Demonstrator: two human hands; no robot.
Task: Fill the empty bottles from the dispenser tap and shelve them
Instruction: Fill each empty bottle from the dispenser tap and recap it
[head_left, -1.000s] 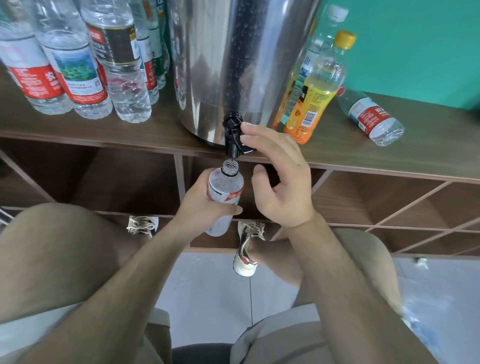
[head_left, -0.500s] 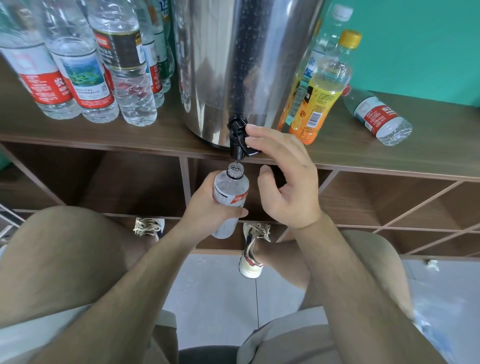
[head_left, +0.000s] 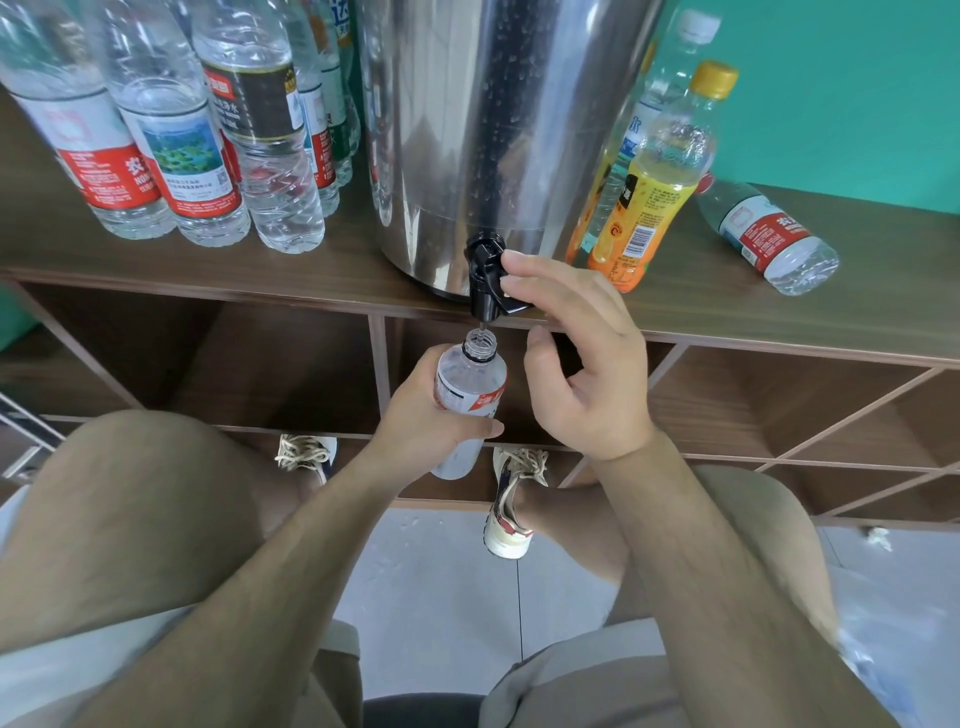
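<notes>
A steel dispenser stands on the wooden shelf top, its black tap hanging over the front edge. My left hand grips a small clear bottle with a red and white label, uncapped, its mouth just under the spout. A thin stream runs from the spout into the mouth. The fingers of my right hand curl over the tap lever, with the thumb held apart below it.
Several filled water bottles stand left of the dispenser. To its right stand an orange-label bottle and a taller clear one behind it; another bottle lies on its side. Open cubbies run below. My knees and shoes are beneath.
The view has drifted slightly. Both hands and the bottle keep their places under the tap.
</notes>
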